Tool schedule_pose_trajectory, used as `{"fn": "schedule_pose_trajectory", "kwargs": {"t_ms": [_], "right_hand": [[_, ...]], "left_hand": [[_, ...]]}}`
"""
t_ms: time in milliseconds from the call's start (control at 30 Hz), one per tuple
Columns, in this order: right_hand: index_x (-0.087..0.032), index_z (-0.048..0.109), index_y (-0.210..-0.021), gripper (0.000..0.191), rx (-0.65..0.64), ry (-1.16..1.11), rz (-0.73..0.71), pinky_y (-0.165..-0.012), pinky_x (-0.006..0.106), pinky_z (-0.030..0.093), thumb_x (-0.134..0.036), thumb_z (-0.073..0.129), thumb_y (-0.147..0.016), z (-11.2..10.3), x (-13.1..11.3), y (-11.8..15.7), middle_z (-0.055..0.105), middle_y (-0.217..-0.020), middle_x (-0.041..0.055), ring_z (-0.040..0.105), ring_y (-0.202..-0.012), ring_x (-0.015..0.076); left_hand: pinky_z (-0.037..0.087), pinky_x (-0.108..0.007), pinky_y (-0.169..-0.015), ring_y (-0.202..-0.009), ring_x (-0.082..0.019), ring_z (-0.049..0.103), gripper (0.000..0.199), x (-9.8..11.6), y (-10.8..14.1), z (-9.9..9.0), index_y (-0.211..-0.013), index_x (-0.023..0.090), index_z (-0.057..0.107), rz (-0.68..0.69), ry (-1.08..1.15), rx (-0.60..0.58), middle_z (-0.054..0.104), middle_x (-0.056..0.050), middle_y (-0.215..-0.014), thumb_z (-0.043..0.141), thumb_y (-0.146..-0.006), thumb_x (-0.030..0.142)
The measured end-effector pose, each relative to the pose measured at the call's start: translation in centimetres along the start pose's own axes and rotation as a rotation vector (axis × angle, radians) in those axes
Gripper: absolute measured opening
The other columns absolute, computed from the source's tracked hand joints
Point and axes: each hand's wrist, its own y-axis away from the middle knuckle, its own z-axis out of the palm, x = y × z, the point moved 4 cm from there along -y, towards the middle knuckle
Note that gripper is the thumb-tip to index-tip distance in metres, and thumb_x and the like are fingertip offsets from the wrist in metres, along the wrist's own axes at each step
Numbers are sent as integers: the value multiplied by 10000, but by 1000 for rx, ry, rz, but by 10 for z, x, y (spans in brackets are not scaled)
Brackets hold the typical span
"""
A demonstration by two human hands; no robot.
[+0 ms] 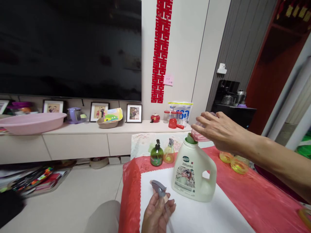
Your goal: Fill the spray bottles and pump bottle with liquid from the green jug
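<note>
My left hand (157, 212) is wrapped round a grey spray nozzle (159, 187), its thin tube hanging down below the fingers. A large pale green detergent jug (188, 174) stands upright on a white sheet (155, 176), its cap off. Over the jug's mouth, my right hand (216, 129) holds a pinkish clear bottle (201, 134), mostly hidden behind the fingers and tipped toward the green spout (190, 138). Behind the jug's left side stand a green pump bottle (156, 155) and a yellowish spray bottle (169, 153).
Yellow clear containers (239, 164) sit on the red table cover (257, 184) at the right. Beyond the table, a long white cabinet (80, 145) holds photo frames, a pink basin (36, 123), red-lidded jars and a detergent pouch (182, 111).
</note>
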Motion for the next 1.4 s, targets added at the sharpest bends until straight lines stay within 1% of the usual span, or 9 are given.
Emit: {"fn": "schedule_pose_trajectory", "kwargs": {"t_ms": [233,533,800,967,1100,1167,1267,1333,1400], "right_hand": [[-236,554,-1101,583,20,41,-27,-724,373,279,4,566,-569,-9,-1,-5,502,-1094,47,417,-1058,251],[-234,552,-1119,529,-2,63,-18,-727,401,317,3,560,-646,-12,0,-6,495,-1113,59,412,-1072,263],[-252,548,-1158,545,-63,7,57,-695,383,326,-20,579,-666,-9,-4,1,497,-1129,58,421,-1066,261],[-303,496,-1305,655,-130,-87,191,-559,281,274,-96,596,-692,10,3,22,527,-1125,53,472,-987,247],[-327,357,-1463,726,-39,-429,343,-675,320,460,-298,629,-791,34,7,62,499,-1297,39,482,-1068,249],[-334,336,-1486,672,88,-631,410,-789,371,508,-448,590,-874,39,-1,88,506,-1317,35,507,-1077,240],[-346,352,-1490,703,202,-849,501,-821,404,530,-688,535,-904,37,-33,124,499,-1371,30,555,-1110,266],[-341,358,-1497,744,208,-884,522,-864,459,527,-759,499,-899,35,-64,143,468,-1426,24,545,-1182,304],[-315,352,-1510,714,199,-881,499,-916,486,520,-727,461,-937,34,-98,155,455,-1445,20,500,-1259,308]], "left_hand": [[613,-373,-766,-744,-224,747,489,1,2,3,-952,128,694,28,8,-13,760,-86,-891,964,-553,216],[612,-390,-792,-768,-235,753,412,0,3,1,-955,140,691,39,-13,-3,759,-91,-914,922,-619,197],[629,-394,-784,-781,-254,763,513,-2,-4,-7,-979,145,684,4,10,-4,775,-93,-920,964,-552,194],[628,-415,-849,-819,-260,768,452,0,-9,-12,-1031,149,681,-9,46,-32,779,-109,-964,907,-639,131],[621,-427,-887,-875,-253,769,271,9,-1,-2,-1067,156,659,7,75,12,775,-122,-983,710,-826,44],[622,-420,-886,-896,-238,767,220,17,7,6,-1065,152,657,29,93,67,771,-130,-1005,598,-895,26],[596,-441,-952,-935,-220,759,209,34,17,21,-1057,164,668,56,125,96,769,-116,-1020,538,-941,48],[550,-484,-1025,-917,-205,760,203,48,21,29,-1011,154,679,84,159,98,772,-104,-971,494,-974,77],[508,-513,-1074,-919,-191,756,228,64,24,36,-946,146,685,135,207,91,772,-88,-931,466,-999,112]]}}
